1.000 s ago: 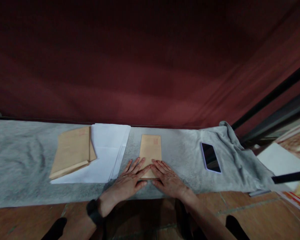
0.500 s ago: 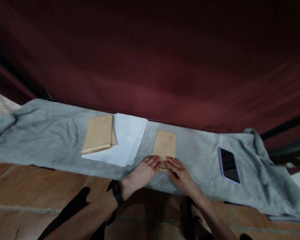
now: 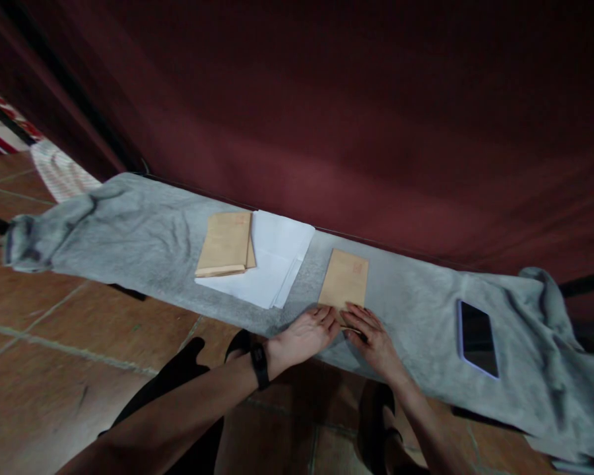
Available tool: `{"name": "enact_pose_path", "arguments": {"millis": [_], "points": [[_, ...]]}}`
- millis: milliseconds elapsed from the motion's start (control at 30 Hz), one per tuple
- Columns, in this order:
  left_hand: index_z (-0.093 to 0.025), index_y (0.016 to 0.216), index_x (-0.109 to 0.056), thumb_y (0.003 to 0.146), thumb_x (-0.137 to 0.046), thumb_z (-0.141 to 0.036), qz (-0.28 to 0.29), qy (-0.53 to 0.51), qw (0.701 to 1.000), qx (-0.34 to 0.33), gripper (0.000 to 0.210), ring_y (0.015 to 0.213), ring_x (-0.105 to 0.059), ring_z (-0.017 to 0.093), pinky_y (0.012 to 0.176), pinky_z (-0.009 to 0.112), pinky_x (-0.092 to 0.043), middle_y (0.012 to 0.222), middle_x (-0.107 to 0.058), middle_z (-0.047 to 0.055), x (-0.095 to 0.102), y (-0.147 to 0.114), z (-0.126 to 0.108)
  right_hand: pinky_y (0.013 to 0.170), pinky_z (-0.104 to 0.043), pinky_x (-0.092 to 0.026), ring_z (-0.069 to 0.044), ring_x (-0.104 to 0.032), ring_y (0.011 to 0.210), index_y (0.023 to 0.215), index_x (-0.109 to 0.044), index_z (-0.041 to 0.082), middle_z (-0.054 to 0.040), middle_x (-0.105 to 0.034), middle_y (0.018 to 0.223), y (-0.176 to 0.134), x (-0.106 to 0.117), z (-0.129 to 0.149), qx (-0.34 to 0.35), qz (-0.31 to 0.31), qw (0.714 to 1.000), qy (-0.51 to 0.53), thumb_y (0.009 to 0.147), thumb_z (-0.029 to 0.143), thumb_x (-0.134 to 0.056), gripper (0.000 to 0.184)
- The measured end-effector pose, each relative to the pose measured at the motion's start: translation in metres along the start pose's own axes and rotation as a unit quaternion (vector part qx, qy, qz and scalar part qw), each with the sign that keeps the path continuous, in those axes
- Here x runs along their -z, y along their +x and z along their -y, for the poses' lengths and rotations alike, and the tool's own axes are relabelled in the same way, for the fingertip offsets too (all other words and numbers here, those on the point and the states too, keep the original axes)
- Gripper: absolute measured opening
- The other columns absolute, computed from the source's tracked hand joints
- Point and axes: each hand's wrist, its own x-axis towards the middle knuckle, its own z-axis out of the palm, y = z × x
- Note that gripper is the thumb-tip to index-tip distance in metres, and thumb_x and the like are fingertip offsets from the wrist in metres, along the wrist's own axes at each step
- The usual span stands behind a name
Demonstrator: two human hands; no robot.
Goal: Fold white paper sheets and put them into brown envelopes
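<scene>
A brown paper envelope (image 3: 345,277) with a small reddish print near its upper right corner lies on the grey cloth in front of me. My left hand (image 3: 311,335), a black band on its wrist, holds the envelope's near left edge with bent fingers. From the other side my right hand (image 3: 371,335) grips the same near end, its thumb low at the edge. That end is lifted a little between the hands, and the fingers partly cover it. Left of my hands, more brown envelopes (image 3: 226,241) rest in a small pile on white paper sheets (image 3: 272,257).
The grey cloth (image 3: 143,244) covers a long, narrow bench. A phone with a purple edge (image 3: 478,336) lies to the right. Behind the bench hangs a dark red curtain (image 3: 297,132). Below are floor tiles (image 3: 79,330) and my legs.
My view has shifted, so the bench appears turned and further right. My fingers, flatter on the envelope before, now bend around its near end, which has lifted slightly.
</scene>
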Motion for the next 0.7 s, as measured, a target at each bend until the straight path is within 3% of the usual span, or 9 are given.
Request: {"name": "enact_pose_path", "arguments": {"millis": [267, 400, 533, 700], "points": [[-0.018, 0.127, -0.054, 0.097, -0.035, -0.007, 0.011, -0.070, 0.996, 0.049, 0.037, 0.124, -0.057, 0.022, 0.107, 0.039, -0.043, 0.130, -0.065, 0.010, 0.001, 0.006, 0.000, 0.116, -0.055, -0.039, -0.025, -0.053, 0.135, 0.137, -0.061, 0.030, -0.0058, -0.057, 0.146, 0.002, -0.001, 0.007, -0.020, -0.011, 1.000, -0.004, 0.100, 0.033, -0.052, 0.038], [-0.019, 0.119, -0.059, 0.097, -0.036, -0.010, 0.004, -0.103, 0.991, 0.080, 0.033, 0.113, -0.062, 0.022, 0.105, 0.040, -0.044, 0.119, -0.069, 0.008, -0.008, 0.012, 0.005, 0.116, -0.052, -0.038, -0.024, -0.053, 0.135, 0.137, -0.060, 0.029, -0.0056, -0.057, 0.145, 0.004, 0.002, 0.013, -0.029, -0.010, 0.999, 0.007, 0.100, 0.032, -0.053, 0.038], [-0.020, 0.117, -0.062, 0.099, -0.042, -0.017, -0.020, -0.136, 0.986, 0.089, 0.027, 0.114, -0.062, 0.023, 0.104, 0.040, -0.046, 0.120, -0.068, 0.008, -0.016, 0.015, 0.011, 0.116, -0.050, -0.039, -0.022, -0.054, 0.133, 0.129, -0.065, 0.028, -0.0056, -0.059, 0.143, 0.007, 0.005, 0.013, -0.038, -0.016, 0.999, 0.035, 0.099, 0.035, -0.056, 0.032], [-0.021, 0.119, -0.063, 0.095, -0.053, -0.018, -0.024, -0.151, 0.985, 0.085, 0.026, 0.118, -0.059, 0.023, 0.105, 0.040, -0.046, 0.124, -0.067, 0.007, -0.015, 0.015, 0.015, 0.113, -0.044, -0.044, -0.018, -0.058, 0.128, 0.118, -0.071, 0.029, -0.0037, -0.067, 0.134, 0.011, 0.005, 0.006, -0.060, -0.036, 0.993, 0.091, 0.104, 0.032, -0.046, 0.029]]}}
